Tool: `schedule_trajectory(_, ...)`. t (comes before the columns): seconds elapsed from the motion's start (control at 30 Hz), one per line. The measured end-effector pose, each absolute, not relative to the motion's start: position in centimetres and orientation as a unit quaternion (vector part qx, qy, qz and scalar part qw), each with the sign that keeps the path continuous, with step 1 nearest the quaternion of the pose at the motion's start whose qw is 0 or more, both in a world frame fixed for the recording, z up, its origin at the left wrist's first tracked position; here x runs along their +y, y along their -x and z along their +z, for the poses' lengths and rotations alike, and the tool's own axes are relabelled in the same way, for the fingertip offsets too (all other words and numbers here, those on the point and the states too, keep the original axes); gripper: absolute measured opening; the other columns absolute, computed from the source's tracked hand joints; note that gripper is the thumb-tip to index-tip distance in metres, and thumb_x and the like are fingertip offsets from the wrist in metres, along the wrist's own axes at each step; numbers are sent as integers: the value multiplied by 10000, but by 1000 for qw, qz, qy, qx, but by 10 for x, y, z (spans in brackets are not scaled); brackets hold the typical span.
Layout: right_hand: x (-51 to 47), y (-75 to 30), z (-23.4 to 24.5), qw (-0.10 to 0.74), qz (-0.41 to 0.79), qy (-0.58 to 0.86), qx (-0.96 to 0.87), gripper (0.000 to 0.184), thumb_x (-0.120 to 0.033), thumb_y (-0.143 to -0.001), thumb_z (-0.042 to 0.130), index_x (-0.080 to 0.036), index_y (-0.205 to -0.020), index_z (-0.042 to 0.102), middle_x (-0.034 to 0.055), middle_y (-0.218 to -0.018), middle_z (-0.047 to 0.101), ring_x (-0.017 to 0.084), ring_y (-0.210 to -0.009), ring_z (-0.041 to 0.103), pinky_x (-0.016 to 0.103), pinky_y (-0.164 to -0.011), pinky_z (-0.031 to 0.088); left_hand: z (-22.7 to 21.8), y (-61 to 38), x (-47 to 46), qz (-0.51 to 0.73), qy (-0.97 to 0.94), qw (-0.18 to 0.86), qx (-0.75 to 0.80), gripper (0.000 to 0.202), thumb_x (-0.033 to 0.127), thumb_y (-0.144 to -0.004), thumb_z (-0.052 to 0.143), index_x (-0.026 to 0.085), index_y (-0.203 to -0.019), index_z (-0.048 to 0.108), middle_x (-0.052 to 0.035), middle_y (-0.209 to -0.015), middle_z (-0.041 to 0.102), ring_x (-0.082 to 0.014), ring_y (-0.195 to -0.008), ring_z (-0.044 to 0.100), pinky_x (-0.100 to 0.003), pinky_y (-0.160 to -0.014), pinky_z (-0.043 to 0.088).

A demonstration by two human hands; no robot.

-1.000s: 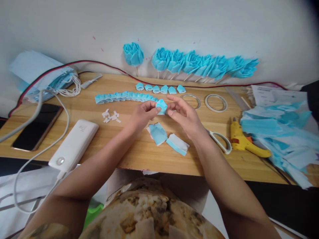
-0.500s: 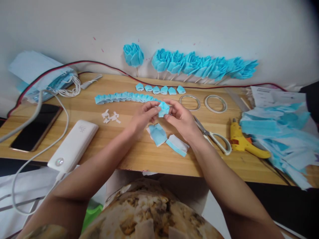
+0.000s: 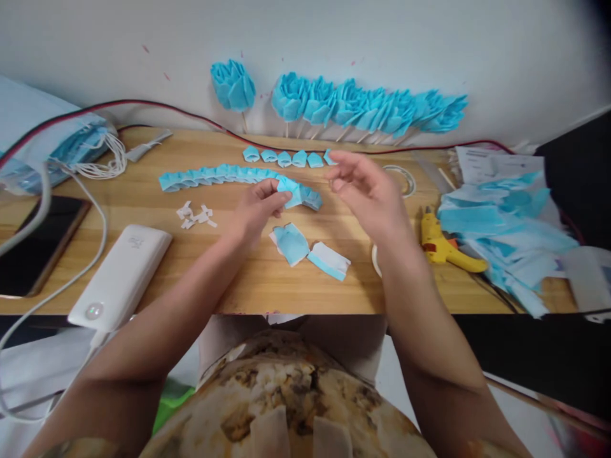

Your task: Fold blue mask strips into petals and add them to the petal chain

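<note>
My left hand pinches a light-blue folded petal between thumb and fingers, above the table. Behind that petal runs a curved row of overlapping blue folded pieces, partly covered by the hand. My right hand is raised to the right of the petal, apart from it, its fingers loosely curled with a gap to the thumb; I see nothing held. Its fingertips overlap the last of several small blue folded pieces lined up farther back. Nearer me lie a blue fabric square and a white-and-blue strip.
Blue fabric flowers on sticks lean along the wall. To the right are a tape roll, a yellow glue gun and blue fabric scraps. White snippets, a power bank and a phone lie left.
My right hand has let go of the petal and moved right and up, now covering the scissors and one tape roll. My left hand keeps the petal. The whole view has shifted slightly.
</note>
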State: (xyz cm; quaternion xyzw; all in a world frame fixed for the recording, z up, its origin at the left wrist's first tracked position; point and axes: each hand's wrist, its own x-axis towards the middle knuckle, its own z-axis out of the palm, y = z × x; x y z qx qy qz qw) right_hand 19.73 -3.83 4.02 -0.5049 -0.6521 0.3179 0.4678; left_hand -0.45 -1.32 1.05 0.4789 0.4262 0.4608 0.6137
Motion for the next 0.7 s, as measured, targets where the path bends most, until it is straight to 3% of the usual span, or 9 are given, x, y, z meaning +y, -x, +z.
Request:
schedule_trajectory(0.2, -64, -230, 87, 474, 156, 533, -683, 311, -199, -910, 638, -229, -1212, 705, 29, -1052, 758, 188, -987, 706, 410, -923, 564, 17, 5, -16, 485, -443, 636, 404, 143, 193, -722, 709, 178, -673, 576, 38, -605, 523, -81, -566, 485, -215, -567, 408)
schedule_trajectory(0.47, -74, -300, 81, 472, 51, 627, -617, 329, -233, -868, 656, -198, -1183, 743, 88, -1041, 782, 213, -963, 737, 422, -918, 573, 17, 6, -16, 503, -431, 618, 424, 165, 221, -742, 696, 188, -676, 548, 41, -602, 529, -85, -562, 497, -229, -585, 407)
schedule_trajectory(0.6, -68, -323, 70, 406, 23, 677, -613, 286, -228, -865, 628, -180, -1117, 755, 101, -999, 794, 218, -897, 735, 400, -866, 583, 16, 6, -16, 504, -427, 622, 422, 156, 239, -715, 716, 187, -689, 571, 38, -609, 541, -85, -565, 500, -232, -590, 412)
schedule_trajectory(0.7, -60, -331, 56, 305, 9, 709, -635, 312, -195, -866, 585, -201, -1133, 746, 90, -1029, 793, 253, -912, 733, 441, -870, 585, 16, 6, -16, 500, -425, 622, 428, 166, 245, -700, 724, 189, -680, 569, 37, -604, 541, -87, -560, 498, -236, -589, 417)
